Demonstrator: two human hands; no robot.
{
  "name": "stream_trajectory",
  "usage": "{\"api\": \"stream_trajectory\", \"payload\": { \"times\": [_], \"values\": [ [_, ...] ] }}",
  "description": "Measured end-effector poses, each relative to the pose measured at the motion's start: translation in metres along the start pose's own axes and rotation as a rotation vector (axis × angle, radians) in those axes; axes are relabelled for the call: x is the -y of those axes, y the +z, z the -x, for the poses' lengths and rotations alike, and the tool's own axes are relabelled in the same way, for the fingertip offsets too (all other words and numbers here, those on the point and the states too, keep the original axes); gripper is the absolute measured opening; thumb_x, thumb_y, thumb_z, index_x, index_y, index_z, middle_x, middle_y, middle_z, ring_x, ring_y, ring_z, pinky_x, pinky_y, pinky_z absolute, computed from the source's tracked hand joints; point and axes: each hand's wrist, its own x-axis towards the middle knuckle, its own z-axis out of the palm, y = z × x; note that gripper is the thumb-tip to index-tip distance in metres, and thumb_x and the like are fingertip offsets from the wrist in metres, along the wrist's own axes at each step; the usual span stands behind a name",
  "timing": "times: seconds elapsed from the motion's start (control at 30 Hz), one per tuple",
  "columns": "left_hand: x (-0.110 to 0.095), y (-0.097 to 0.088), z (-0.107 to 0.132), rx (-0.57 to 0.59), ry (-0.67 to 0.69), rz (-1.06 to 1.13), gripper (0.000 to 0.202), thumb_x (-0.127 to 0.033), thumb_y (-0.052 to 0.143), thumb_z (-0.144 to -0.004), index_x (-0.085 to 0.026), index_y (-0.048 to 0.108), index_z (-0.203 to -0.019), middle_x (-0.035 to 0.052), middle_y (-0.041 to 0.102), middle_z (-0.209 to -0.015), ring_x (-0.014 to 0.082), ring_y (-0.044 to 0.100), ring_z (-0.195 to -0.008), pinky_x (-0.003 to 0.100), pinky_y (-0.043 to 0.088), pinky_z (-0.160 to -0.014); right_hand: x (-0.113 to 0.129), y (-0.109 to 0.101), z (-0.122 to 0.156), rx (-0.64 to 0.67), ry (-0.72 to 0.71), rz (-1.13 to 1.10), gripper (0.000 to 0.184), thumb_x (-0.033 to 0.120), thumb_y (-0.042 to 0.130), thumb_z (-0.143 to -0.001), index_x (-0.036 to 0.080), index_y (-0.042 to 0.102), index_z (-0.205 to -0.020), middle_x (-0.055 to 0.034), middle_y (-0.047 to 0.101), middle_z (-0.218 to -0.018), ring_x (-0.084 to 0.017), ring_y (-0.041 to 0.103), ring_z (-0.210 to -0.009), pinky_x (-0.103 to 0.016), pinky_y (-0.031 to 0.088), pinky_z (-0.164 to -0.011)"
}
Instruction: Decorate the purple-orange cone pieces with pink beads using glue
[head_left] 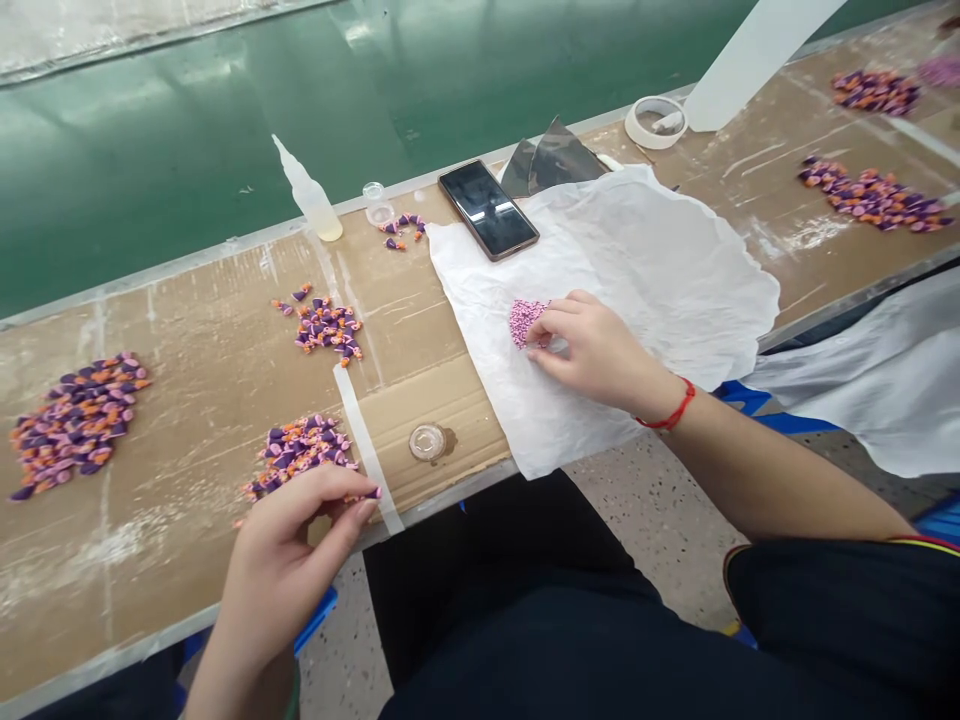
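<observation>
Between the thumb and forefinger of my left hand (292,560) is a small purple-and-pink piece (373,493), held over the front edge of the cardboard-topped table. Just behind that hand lies a heap of purple, orange and pink pieces (304,448). My right hand (581,345) reaches down to a small pile of tiny pink beads (525,322) on a white cloth (517,410). Its thumb and forefinger curl close together at the pile's edge; whether a bead is between them is too small to see. A small clear round dish (427,441) sits between my hands.
A phone (489,210) lies on the cloth's far edge. Behind stand a pointed glue bottle (311,195), a clear little cap (378,205) and a tape roll (655,122). More piles of coloured pieces (79,425) lie left and right (874,195). Beyond is a green surface (187,180).
</observation>
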Motion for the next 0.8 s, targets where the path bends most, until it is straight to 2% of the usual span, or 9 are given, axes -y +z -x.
{"api": "stream_trajectory", "payload": {
  "times": [0.23, 0.4, 0.6, 0.8],
  "values": [
    [0.003, 0.005, 0.006, -0.038, -0.052, 0.074, 0.014, -0.013, 0.066, -0.085, -0.027, 0.072, -0.087, -0.0038, 0.073, -0.077, 0.0109, 0.068, -0.066, 0.015, 0.053, -0.06, 0.002, 0.001, -0.001, -0.01, -0.047, -0.045, 0.009, 0.015, 0.059, -0.086, 0.018, 0.064, -0.079, -0.0071, 0.069, -0.083, -0.024, 0.052, -0.08, -0.04, 0.044, -0.08],
    [0.003, 0.007, 0.013, -0.015, -0.017, 0.102, 0.018, -0.01, 0.064, -0.086, -0.027, 0.072, -0.089, -0.0034, 0.072, -0.079, 0.01, 0.067, -0.069, 0.014, 0.053, -0.063, 0.0, 0.005, -0.004, 0.009, -0.048, -0.034, 0.011, 0.013, 0.059, -0.085, 0.018, 0.062, -0.076, -0.0069, 0.067, -0.08, -0.023, 0.052, -0.08, -0.039, 0.044, -0.079],
    [-0.005, 0.015, 0.017, 0.013, -0.015, 0.172, 0.018, -0.01, 0.063, -0.087, -0.026, 0.071, -0.088, -0.0032, 0.071, -0.075, 0.01, 0.066, -0.065, 0.016, 0.051, -0.059, 0.0, 0.009, -0.007, -0.023, -0.096, -0.007, 0.014, 0.013, 0.057, -0.086, 0.018, 0.058, -0.073, -0.0063, 0.065, -0.075, -0.022, 0.049, -0.076, -0.036, 0.042, -0.074],
    [-0.015, 0.029, 0.014, 0.029, 0.003, 0.257, 0.016, -0.011, 0.064, -0.088, -0.025, 0.071, -0.087, -0.0037, 0.071, -0.072, 0.0093, 0.065, -0.063, 0.016, 0.051, -0.059, 0.001, 0.013, -0.009, 0.022, -0.163, 0.074, 0.016, 0.009, 0.051, -0.086, 0.019, 0.05, -0.074, -0.0081, 0.061, -0.076, -0.023, 0.046, -0.076, -0.037, 0.04, -0.072]
  ]
}}
